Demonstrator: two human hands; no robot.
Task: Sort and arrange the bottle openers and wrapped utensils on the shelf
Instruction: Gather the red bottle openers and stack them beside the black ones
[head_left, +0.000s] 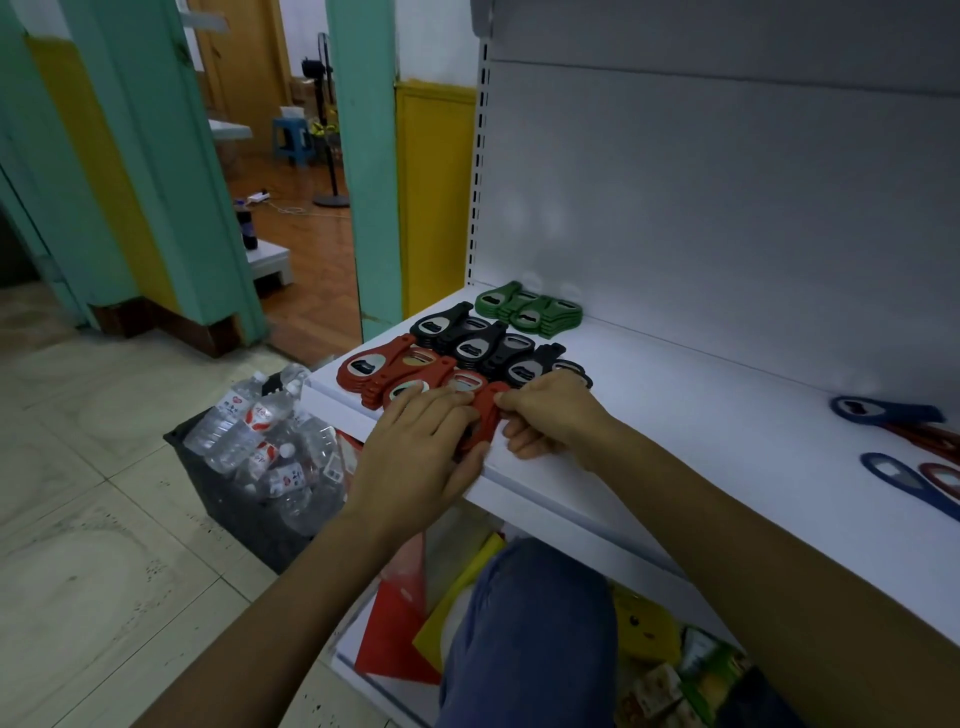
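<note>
Fingers (441, 402) of the left hand (421, 452) lie nearly straight and flat on the red openers (384, 366) at the shelf's (701, 415) front edge, just left of centre frame. Its thumb runs along the near side of a red stack (485, 408). The right hand (550, 415) meets it from the other side: its fingers are curled, and the fingertips (506, 400) pinch the right edge of that red stack, so the stack sits squeezed between the two hands. How far the lower right fingers reach under the shelf lip cannot be told.

Behind the hands the openers are grouped by colour in slanted rows. Red ones are nearest, black openers (483, 345) lie just behind them, and green openers (527, 310) sit furthest back by the rear panel. The stacks touch or overlap their neighbours.

At the right edge of the frame, well apart from these, loose blue openers (883, 410) and a few red ones (940, 478) lie scattered on the same shelf.

Lower left, a dark bin (208, 483) on the tiled floor holds plastic bottles (254, 421). At bottom centre a knee (530, 623) in blue denim shows, with coloured packets (675, 670) on the lower shelf beside it.
</note>
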